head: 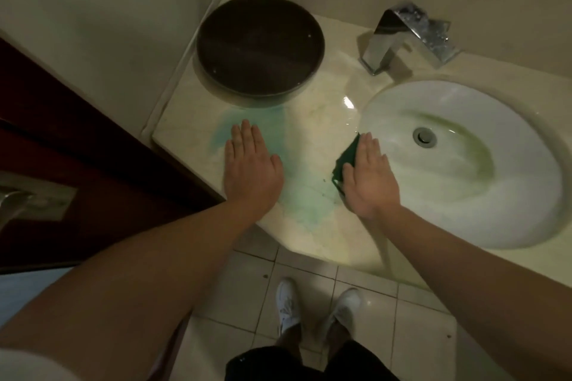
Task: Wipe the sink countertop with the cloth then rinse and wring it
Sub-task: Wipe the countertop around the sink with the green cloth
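My right hand lies flat, fingers together, pressing a dark green cloth onto the pale marble countertop at the left rim of the white oval sink. Most of the cloth is hidden under the palm. My left hand rests flat on the countertop with nothing in it, on top of a blue-green wet smear that spreads between both hands. The sink bowl shows a greenish streak near its drain.
A dark round tray stands at the back left corner of the countertop. A chrome faucet stands behind the sink. A dark red door is at the left. Tiled floor and white shoes lie below.
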`<state>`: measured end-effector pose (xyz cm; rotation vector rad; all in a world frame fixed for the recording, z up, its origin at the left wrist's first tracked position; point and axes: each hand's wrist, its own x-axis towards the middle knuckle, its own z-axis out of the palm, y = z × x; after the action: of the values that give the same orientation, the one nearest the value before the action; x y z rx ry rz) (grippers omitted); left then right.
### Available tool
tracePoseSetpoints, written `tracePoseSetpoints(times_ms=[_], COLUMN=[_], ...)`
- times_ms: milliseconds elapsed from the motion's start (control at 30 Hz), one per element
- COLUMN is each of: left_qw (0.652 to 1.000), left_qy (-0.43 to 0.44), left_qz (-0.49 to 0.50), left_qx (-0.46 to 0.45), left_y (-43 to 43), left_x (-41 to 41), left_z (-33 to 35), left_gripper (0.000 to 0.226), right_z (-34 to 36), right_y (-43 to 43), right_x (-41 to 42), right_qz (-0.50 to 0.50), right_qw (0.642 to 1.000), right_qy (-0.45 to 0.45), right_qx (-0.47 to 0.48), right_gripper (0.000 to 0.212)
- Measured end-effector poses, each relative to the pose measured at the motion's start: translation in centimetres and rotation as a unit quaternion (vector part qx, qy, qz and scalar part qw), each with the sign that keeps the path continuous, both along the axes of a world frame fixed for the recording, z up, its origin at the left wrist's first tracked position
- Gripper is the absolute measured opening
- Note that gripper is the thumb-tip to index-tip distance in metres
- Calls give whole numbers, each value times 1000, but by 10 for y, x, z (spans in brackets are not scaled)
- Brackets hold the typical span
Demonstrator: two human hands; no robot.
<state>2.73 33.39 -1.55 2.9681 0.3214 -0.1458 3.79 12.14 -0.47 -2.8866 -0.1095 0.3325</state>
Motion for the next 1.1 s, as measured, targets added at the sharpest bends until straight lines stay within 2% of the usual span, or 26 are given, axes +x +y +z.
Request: tracePoseSetpoints(times_ms=[300, 467, 567, 667, 800, 1000, 1100], left_qw=[1000, 997, 997, 999, 1000, 1000, 1000], left_qy=[-2, 27, 23, 9, -2, -5, -5], left_qz=[0, -34, -37, -27, -8, -11, -8], left_qx=[1, 67, 62, 31, -8, -10, -8], left_y=[-2, 8, 10, 7, 4, 3, 3], left_x=[0, 3, 3, 3, 3, 1, 1], left_z=[0, -8, -8, -7, -5, -4, -5], left_gripper=[71, 64, 62, 62, 66, 65, 65], right_z=[10, 9, 5, 2, -2, 4, 8], right_y=[73, 126, 120, 108, 92, 53, 30], right_x=[23, -2, -12, -33, -59, -89, -85], right_qz=[-96, 1, 31, 79, 147, 257, 284], right_qw=[994, 998, 997, 995, 989, 965, 958], right_qy=[30, 20, 12, -29, -28, -8, 3], right_qx=[-33, 53, 71, 45, 8, -45, -40], right_gripper=[72, 69, 65, 62, 67, 67, 64])
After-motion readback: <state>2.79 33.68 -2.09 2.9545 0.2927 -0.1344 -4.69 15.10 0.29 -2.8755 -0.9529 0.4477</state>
